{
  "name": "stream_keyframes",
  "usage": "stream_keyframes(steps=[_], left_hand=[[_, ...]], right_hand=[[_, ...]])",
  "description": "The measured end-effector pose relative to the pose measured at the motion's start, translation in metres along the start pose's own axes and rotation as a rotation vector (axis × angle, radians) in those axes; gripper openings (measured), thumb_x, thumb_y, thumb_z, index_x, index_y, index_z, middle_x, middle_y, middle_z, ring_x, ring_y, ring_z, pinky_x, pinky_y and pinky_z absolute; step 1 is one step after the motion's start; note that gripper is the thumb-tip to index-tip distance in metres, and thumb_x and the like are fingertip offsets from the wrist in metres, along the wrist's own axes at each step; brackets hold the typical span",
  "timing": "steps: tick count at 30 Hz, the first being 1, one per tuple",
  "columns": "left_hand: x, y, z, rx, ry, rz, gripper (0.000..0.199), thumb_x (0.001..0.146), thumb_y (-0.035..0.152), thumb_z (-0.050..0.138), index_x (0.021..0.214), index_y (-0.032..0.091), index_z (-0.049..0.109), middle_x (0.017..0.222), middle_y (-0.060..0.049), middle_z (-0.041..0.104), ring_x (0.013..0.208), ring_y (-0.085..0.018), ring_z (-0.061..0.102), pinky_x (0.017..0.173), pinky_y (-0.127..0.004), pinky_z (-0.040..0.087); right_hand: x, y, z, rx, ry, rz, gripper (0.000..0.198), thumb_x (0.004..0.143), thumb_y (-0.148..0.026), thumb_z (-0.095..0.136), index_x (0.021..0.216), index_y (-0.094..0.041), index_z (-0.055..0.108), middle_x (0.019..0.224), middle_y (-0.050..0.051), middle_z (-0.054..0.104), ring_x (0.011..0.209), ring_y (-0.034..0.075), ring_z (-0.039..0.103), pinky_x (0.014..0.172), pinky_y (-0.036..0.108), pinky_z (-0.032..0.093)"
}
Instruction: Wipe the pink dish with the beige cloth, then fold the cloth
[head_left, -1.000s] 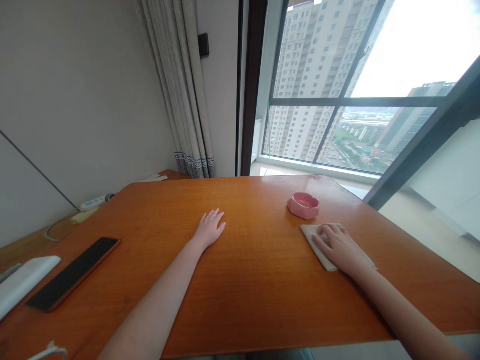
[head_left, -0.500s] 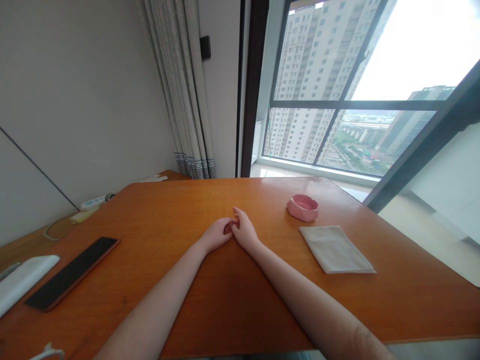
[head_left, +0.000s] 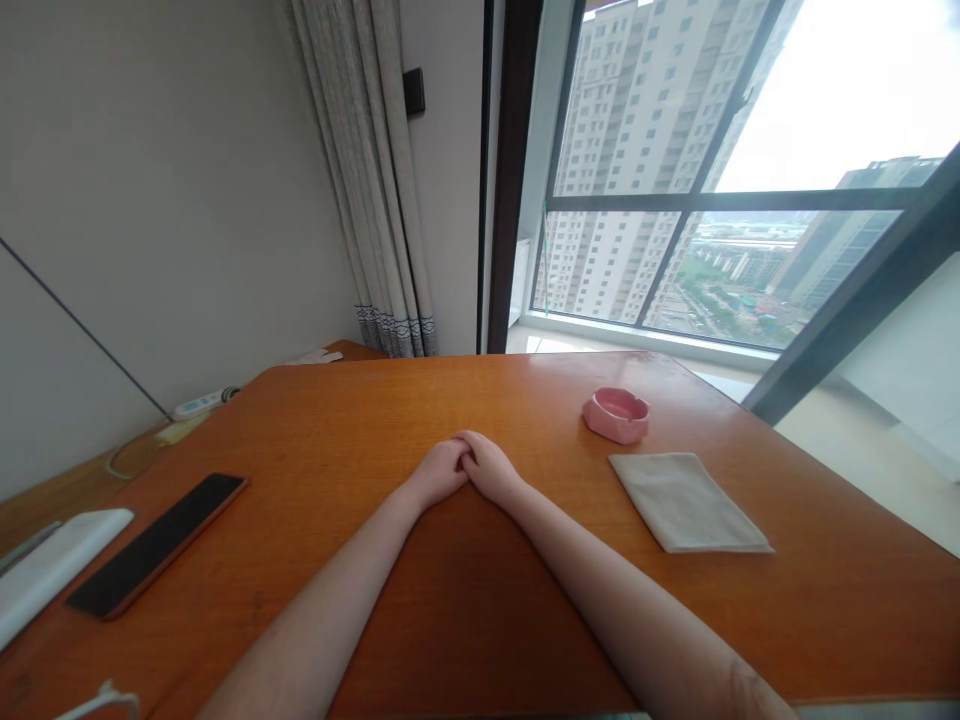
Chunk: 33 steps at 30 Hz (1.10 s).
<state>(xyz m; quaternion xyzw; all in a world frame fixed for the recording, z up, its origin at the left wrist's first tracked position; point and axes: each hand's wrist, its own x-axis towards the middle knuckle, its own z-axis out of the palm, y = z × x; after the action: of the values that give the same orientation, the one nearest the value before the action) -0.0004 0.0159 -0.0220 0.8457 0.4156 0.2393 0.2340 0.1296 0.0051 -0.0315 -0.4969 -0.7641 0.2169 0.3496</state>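
My left hand and my right hand rest clasped together on the wooden table, near its middle. The fingers of my right hand fold over those of my left, which are partly hidden. Both hands are closed, and no object shows in them. To the right of my right hand lies a folded pale cloth. Just beyond the cloth stands a pink ashtray with notches in its rim. Neither hand touches either thing.
A dark phone-like slab lies on the left of the table, beside a white flat object. A white cable shows at the lower left. Behind are a power strip, a grey curtain and a large window.
The raised fingers of my right hand have lowered and folded over my left hand. The view has shifted slightly; the cloth, ashtray and slab have not moved on the table.
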Motion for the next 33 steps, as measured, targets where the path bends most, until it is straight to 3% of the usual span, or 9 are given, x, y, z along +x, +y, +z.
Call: stream_keyframes(steps=[29,33], left_hand=[[0.001,-0.003,0.002,-0.048,0.004,0.038,0.030,0.068,0.010,0.050,0.093,0.014,0.065,0.099,-0.009,0.069,0.094,-0.022,0.062,0.083,-0.030,0.046],[0.000,-0.002,0.001,-0.040,0.002,0.041,0.016,0.072,0.015,0.050,0.082,0.015,0.063,0.083,-0.005,0.066,0.077,-0.017,0.059,0.070,-0.027,0.045]], right_hand=[[0.001,0.002,0.004,0.037,-0.009,-0.008,0.040,0.074,-0.007,0.043,0.108,-0.016,0.060,0.109,0.008,0.065,0.105,0.019,0.057,0.097,0.034,0.043],[0.002,0.007,-0.019,0.069,-0.062,-0.058,0.046,0.071,-0.010,0.049,0.116,-0.018,0.057,0.119,0.009,0.061,0.113,0.020,0.054,0.101,0.035,0.040]])
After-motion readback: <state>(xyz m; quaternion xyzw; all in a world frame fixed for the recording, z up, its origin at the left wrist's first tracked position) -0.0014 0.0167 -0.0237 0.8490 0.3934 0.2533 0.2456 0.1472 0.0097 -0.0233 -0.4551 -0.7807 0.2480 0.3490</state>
